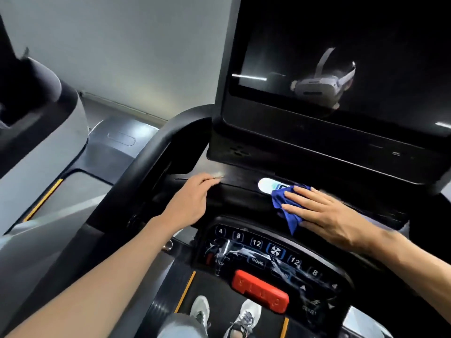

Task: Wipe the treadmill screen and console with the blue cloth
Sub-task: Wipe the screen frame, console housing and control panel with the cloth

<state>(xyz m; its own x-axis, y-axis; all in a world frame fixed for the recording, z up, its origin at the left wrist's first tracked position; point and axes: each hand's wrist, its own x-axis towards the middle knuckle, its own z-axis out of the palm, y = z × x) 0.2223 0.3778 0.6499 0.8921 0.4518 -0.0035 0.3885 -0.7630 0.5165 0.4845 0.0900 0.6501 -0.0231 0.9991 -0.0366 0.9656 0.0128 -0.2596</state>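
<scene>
The dark treadmill screen (341, 69) fills the upper right and reflects a white headset. Below it runs the black console shelf (244, 191). My right hand (319, 213) lies flat with straight fingers on the crumpled blue cloth (284, 203), pressing it onto the shelf beside a white oval sticker (266, 185). My left hand (192, 198) rests on the left part of the shelf, fingers stretched forward onto its edge. The button panel (263, 254) with numbers, a fan icon and glossy film sits in front of the shelf.
A red safety stop key (260, 290) sits at the panel's lower edge. The curved black handrail (156, 152) rises at the left. My two white shoes (200, 311) stand on the belt below. Another grey machine (44, 123) stands at far left.
</scene>
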